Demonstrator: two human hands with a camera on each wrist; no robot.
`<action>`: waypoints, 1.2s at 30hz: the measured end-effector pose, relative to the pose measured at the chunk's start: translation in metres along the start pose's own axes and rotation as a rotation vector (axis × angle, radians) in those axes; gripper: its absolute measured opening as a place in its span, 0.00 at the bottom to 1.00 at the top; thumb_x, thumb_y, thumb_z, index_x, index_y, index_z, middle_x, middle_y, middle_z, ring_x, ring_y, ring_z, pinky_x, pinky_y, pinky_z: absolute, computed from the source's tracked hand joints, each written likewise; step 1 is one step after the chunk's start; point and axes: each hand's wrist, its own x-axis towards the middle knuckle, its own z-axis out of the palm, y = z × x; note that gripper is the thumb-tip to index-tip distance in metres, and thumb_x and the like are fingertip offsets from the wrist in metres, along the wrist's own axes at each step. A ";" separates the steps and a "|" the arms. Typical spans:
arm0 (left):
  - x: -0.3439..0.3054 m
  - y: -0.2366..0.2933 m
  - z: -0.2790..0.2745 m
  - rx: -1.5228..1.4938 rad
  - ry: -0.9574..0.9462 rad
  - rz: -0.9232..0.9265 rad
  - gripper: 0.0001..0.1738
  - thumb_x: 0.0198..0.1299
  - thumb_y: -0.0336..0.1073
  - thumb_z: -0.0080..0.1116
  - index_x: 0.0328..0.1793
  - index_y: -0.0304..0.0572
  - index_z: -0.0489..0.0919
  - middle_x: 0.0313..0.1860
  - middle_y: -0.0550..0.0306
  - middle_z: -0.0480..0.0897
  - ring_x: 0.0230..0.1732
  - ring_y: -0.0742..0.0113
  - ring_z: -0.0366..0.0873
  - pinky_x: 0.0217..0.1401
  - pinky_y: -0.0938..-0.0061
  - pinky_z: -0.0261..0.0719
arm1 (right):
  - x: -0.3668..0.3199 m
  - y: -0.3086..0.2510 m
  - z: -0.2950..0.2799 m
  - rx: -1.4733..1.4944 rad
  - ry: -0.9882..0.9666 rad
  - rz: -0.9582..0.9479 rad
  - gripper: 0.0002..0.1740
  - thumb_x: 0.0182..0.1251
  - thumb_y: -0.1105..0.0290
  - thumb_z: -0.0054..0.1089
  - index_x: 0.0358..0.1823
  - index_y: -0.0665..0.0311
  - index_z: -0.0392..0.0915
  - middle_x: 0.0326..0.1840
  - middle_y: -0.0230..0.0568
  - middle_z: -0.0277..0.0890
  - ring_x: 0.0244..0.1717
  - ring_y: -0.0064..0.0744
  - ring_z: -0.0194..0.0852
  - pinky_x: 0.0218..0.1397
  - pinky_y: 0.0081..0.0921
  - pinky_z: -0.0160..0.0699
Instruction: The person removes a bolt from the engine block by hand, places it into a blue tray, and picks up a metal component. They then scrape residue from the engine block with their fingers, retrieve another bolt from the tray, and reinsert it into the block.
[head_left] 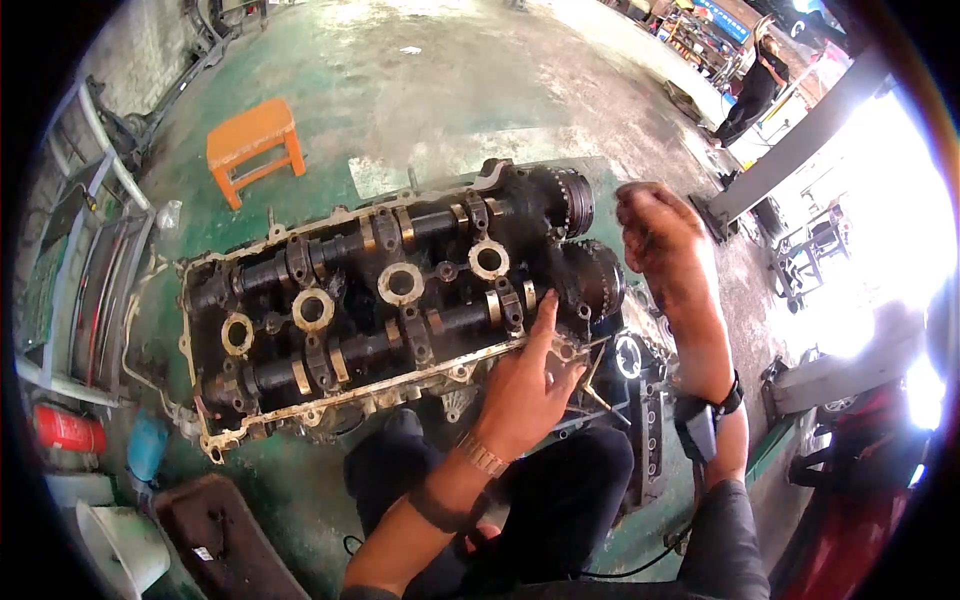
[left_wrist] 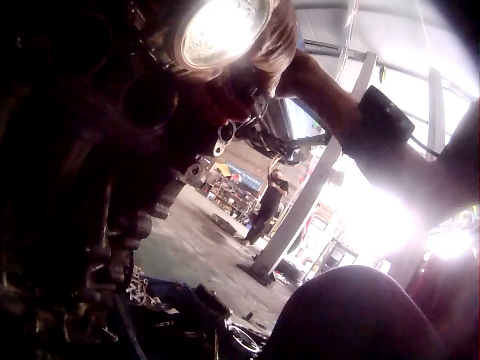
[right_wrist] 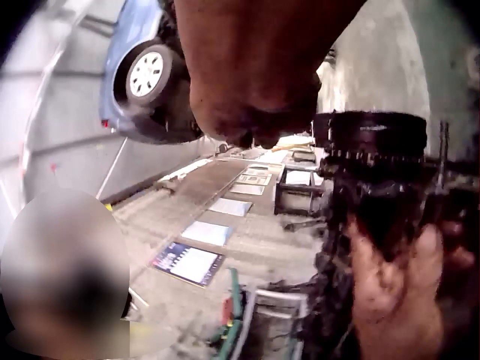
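Observation:
A dark, oily engine cylinder head (head_left: 370, 300) with two camshafts lies in front of me in the head view. Each shaft ends at the right in a toothed, round cam gear (head_left: 572, 205). My left hand (head_left: 525, 395) is at the lower right edge of the head, its index finger stretched toward the nearer gear (head_left: 603, 280) and its thumb apart. Just right of the gears, my right hand (head_left: 665, 235) is raised with the fingers curled in, and nothing shows in it. In the right wrist view, the curled right hand (right_wrist: 251, 90) is beside the dark gear (right_wrist: 379, 135).
An orange stool (head_left: 253, 145) stands beyond the cylinder head. A red cylinder (head_left: 70, 428), a blue bottle (head_left: 147, 445) and a brown padded seat (head_left: 230, 540) are at the left. Metal parts (head_left: 650, 430) lie at the lower right. Another person (head_left: 757, 85) stands far back.

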 end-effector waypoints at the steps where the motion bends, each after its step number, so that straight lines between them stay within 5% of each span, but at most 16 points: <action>1: 0.000 -0.002 0.001 -0.012 0.003 0.012 0.49 0.60 0.32 0.66 0.83 0.45 0.50 0.28 0.51 0.81 0.23 0.61 0.78 0.29 0.68 0.77 | -0.003 -0.003 0.012 -0.214 0.001 -0.097 0.18 0.64 0.64 0.64 0.49 0.72 0.81 0.40 0.44 0.84 0.41 0.30 0.81 0.46 0.27 0.78; 3: 0.000 -0.003 0.001 -0.024 0.008 0.027 0.48 0.61 0.35 0.65 0.83 0.47 0.49 0.27 0.45 0.81 0.23 0.50 0.79 0.29 0.59 0.77 | 0.004 0.006 0.026 -0.498 -0.071 -0.334 0.17 0.62 0.65 0.67 0.46 0.71 0.83 0.37 0.52 0.85 0.37 0.32 0.83 0.46 0.30 0.80; 5: -0.001 -0.003 -0.001 0.044 -0.002 0.007 0.49 0.59 0.30 0.67 0.83 0.43 0.51 0.25 0.57 0.80 0.22 0.72 0.77 0.30 0.76 0.77 | 0.001 0.003 0.035 -0.829 -0.098 -0.471 0.19 0.58 0.61 0.70 0.45 0.67 0.84 0.34 0.52 0.84 0.37 0.45 0.85 0.45 0.35 0.81; 7: -0.001 0.000 -0.002 0.051 -0.008 -0.005 0.49 0.59 0.30 0.67 0.83 0.44 0.51 0.25 0.57 0.80 0.22 0.71 0.77 0.30 0.76 0.77 | 0.001 0.006 0.041 -1.055 -0.105 -0.567 0.20 0.54 0.56 0.72 0.41 0.65 0.85 0.33 0.50 0.83 0.37 0.53 0.83 0.42 0.42 0.80; 10: -0.001 -0.003 0.000 0.033 0.011 0.033 0.50 0.59 0.30 0.67 0.83 0.45 0.51 0.25 0.56 0.80 0.23 0.71 0.77 0.30 0.75 0.77 | 0.009 0.009 0.045 -1.069 -0.150 -0.548 0.21 0.50 0.61 0.75 0.38 0.71 0.83 0.33 0.52 0.82 0.34 0.47 0.82 0.43 0.34 0.80; 14: -0.001 0.002 -0.004 0.017 -0.017 0.000 0.50 0.59 0.30 0.67 0.84 0.46 0.51 0.27 0.55 0.80 0.24 0.71 0.78 0.31 0.75 0.78 | 0.009 0.003 0.042 -1.086 -0.110 -0.585 0.19 0.54 0.56 0.72 0.39 0.65 0.84 0.31 0.52 0.82 0.34 0.51 0.83 0.40 0.40 0.80; 16: -0.001 -0.001 -0.003 0.012 -0.006 0.004 0.50 0.59 0.30 0.67 0.83 0.45 0.51 0.29 0.55 0.81 0.25 0.72 0.78 0.31 0.76 0.78 | 0.002 -0.013 0.037 -0.780 0.063 -0.428 0.17 0.60 0.58 0.70 0.38 0.66 0.84 0.29 0.44 0.83 0.30 0.39 0.82 0.37 0.35 0.78; 18: 0.000 -0.002 0.001 0.007 -0.001 0.013 0.49 0.59 0.29 0.67 0.83 0.45 0.51 0.30 0.56 0.81 0.25 0.73 0.78 0.31 0.76 0.78 | 0.000 -0.013 0.026 -0.299 0.258 -0.608 0.14 0.65 0.61 0.67 0.38 0.67 0.84 0.24 0.30 0.79 0.25 0.27 0.74 0.32 0.29 0.73; 19: 0.000 -0.004 0.002 0.005 0.013 0.023 0.49 0.59 0.29 0.67 0.83 0.44 0.51 0.31 0.56 0.82 0.26 0.73 0.78 0.32 0.76 0.78 | -0.010 -0.018 0.014 -0.189 0.292 -0.383 0.13 0.75 0.62 0.55 0.40 0.67 0.79 0.25 0.26 0.70 0.22 0.16 0.60 0.26 0.17 0.58; 20: -0.001 -0.004 0.002 0.006 0.023 0.033 0.49 0.59 0.29 0.67 0.83 0.44 0.51 0.32 0.57 0.82 0.27 0.74 0.78 0.32 0.76 0.78 | -0.007 -0.003 -0.001 0.136 0.234 -0.407 0.15 0.76 0.60 0.53 0.40 0.66 0.76 0.25 0.28 0.68 0.20 0.15 0.54 0.23 0.19 0.51; 22: -0.003 -0.003 0.001 0.035 -0.003 0.022 0.50 0.59 0.28 0.67 0.83 0.43 0.50 0.34 0.57 0.83 0.28 0.74 0.79 0.33 0.77 0.79 | 0.004 0.040 -0.023 0.205 0.369 -0.493 0.16 0.77 0.58 0.52 0.40 0.65 0.74 0.27 0.31 0.70 0.20 0.18 0.57 0.22 0.20 0.53; 24: -0.005 -0.007 0.003 0.012 0.052 0.117 0.49 0.59 0.33 0.68 0.83 0.46 0.52 0.30 0.48 0.82 0.23 0.58 0.79 0.30 0.67 0.78 | -0.005 0.060 -0.025 0.715 0.374 -0.191 0.18 0.78 0.53 0.49 0.40 0.62 0.73 0.27 0.33 0.68 0.19 0.21 0.59 0.19 0.21 0.55; 26: -0.009 -0.006 0.002 0.010 0.050 0.134 0.48 0.58 0.30 0.68 0.82 0.44 0.54 0.30 0.50 0.82 0.23 0.65 0.79 0.30 0.71 0.78 | 0.002 0.112 -0.044 1.047 0.293 -0.099 0.18 0.78 0.53 0.49 0.39 0.62 0.73 0.26 0.33 0.68 0.19 0.22 0.60 0.17 0.21 0.55; 28: -0.013 -0.006 0.000 0.020 0.069 0.232 0.46 0.59 0.27 0.67 0.82 0.43 0.55 0.31 0.52 0.84 0.25 0.68 0.81 0.31 0.73 0.79 | -0.020 0.105 -0.036 1.002 0.377 -0.031 0.18 0.77 0.53 0.51 0.37 0.61 0.73 0.25 0.32 0.66 0.18 0.22 0.58 0.15 0.21 0.53; 31: -0.025 0.011 -0.012 0.035 0.057 0.167 0.36 0.61 0.24 0.64 0.76 0.38 0.66 0.36 0.55 0.85 0.31 0.75 0.81 0.34 0.77 0.81 | -0.025 0.142 -0.064 1.210 0.165 0.009 0.16 0.75 0.55 0.56 0.37 0.59 0.73 0.24 0.31 0.65 0.17 0.22 0.56 0.16 0.20 0.54; 36: -0.013 0.057 -0.046 0.257 -0.056 0.168 0.22 0.63 0.21 0.60 0.64 0.32 0.77 0.41 0.56 0.84 0.36 0.74 0.80 0.39 0.77 0.84 | -0.029 0.142 -0.068 1.331 0.292 0.117 0.16 0.72 0.58 0.60 0.44 0.67 0.77 0.28 0.31 0.70 0.18 0.20 0.61 0.18 0.19 0.57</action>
